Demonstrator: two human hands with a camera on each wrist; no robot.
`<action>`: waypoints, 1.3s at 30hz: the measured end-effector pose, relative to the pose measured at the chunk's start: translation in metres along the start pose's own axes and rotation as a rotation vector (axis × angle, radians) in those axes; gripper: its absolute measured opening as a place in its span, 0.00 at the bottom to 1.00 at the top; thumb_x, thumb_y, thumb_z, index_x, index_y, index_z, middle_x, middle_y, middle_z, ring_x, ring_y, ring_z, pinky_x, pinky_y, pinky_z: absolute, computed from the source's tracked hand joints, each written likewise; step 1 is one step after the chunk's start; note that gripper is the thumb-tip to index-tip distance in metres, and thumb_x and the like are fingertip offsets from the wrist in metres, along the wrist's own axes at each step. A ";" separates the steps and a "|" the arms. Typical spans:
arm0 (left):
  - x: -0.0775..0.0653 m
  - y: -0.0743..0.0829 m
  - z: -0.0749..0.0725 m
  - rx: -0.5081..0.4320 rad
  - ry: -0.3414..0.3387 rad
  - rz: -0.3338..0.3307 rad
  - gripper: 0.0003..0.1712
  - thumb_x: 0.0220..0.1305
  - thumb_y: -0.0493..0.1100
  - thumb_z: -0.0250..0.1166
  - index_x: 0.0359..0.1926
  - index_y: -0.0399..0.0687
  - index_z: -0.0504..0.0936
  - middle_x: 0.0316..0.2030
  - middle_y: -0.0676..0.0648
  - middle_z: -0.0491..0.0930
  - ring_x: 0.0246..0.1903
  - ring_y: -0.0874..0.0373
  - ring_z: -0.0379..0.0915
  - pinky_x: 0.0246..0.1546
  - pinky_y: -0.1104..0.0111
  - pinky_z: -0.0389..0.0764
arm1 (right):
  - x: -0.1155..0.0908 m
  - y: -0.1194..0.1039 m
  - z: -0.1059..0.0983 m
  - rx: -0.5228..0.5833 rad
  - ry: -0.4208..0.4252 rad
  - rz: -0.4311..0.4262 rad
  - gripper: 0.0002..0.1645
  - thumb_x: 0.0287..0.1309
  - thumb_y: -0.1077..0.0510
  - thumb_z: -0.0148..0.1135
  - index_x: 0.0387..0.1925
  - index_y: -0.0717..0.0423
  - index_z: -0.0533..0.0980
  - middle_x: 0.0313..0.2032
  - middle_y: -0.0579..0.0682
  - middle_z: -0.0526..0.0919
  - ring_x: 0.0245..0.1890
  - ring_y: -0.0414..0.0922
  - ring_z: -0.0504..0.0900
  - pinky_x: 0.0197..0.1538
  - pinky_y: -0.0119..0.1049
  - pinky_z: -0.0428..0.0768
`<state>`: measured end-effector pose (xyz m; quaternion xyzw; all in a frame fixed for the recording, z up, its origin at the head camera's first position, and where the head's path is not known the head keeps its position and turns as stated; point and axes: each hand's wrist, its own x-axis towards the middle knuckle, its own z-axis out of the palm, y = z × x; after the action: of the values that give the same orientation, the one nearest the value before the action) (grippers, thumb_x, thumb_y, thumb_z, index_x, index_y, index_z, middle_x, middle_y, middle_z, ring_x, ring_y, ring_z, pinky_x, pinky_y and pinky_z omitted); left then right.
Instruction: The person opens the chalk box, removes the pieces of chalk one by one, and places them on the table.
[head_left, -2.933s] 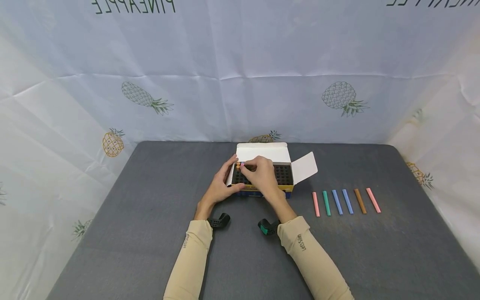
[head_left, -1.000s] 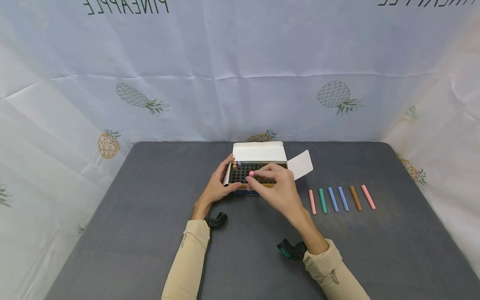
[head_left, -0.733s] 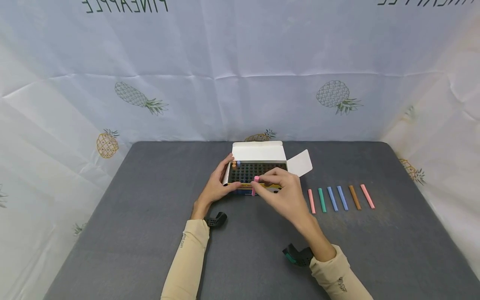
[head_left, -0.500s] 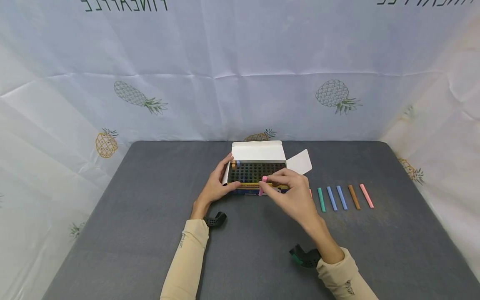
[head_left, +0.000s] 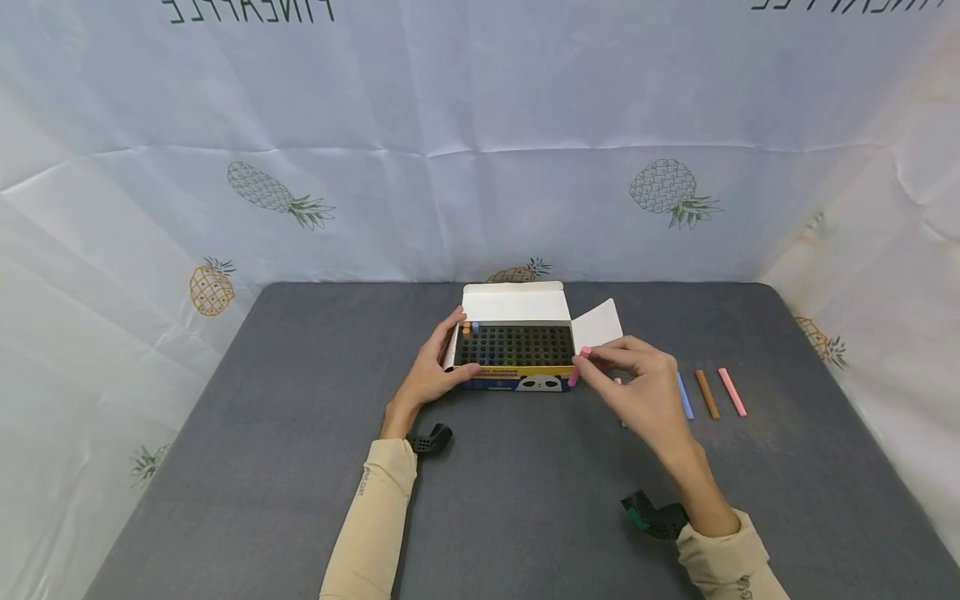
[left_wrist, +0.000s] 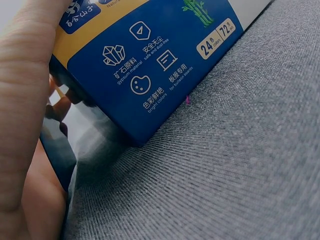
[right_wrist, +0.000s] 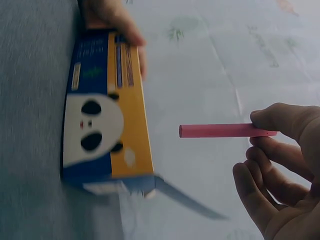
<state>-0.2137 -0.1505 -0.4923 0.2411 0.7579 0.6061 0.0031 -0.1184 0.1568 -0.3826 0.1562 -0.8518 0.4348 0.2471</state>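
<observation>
My left hand [head_left: 435,367] holds the left end of an open chalk box [head_left: 487,384], thumb at the front edge and fingers round the far side. The box is blue and yellow with a panda on its front. Its black holder is full of holes; a few orange chalks [head_left: 467,331] and a blue chalk [head_left: 476,327] stand in the back left corner. Off the box's right front corner, my right hand [head_left: 648,396] pinches a pink chalk stick [right_wrist: 215,131] between thumb and fingers, its lower end pointing down.
On the grey table [head_left: 510,508], right of the box, lie a blue chalk [head_left: 686,397], a brown chalk [head_left: 707,395] and a pink chalk [head_left: 732,392]; my right hand covers others there. The white lid [head_left: 516,302] stands up behind, and a side flap [head_left: 598,325] sticks out right.
My right hand has drawn back from the box's back left and moved right with the pink chalk, now covering part of the chalk row. The left hand stays on the box.
</observation>
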 end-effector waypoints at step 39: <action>-0.005 0.036 0.000 0.002 -0.019 -0.027 0.49 0.64 0.34 0.71 0.79 0.37 0.55 0.82 0.38 0.44 0.83 0.43 0.38 0.81 0.46 0.50 | -0.031 0.120 -0.124 -0.422 0.124 0.157 0.09 0.51 0.69 0.72 0.35 0.74 0.87 0.32 0.73 0.85 0.29 0.01 0.58 0.22 0.13 0.62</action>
<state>-0.1966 -0.1471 -0.4609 0.2367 0.7617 0.6029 0.0181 -0.1148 0.3284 -0.4172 0.0072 -0.9165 0.2738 0.2914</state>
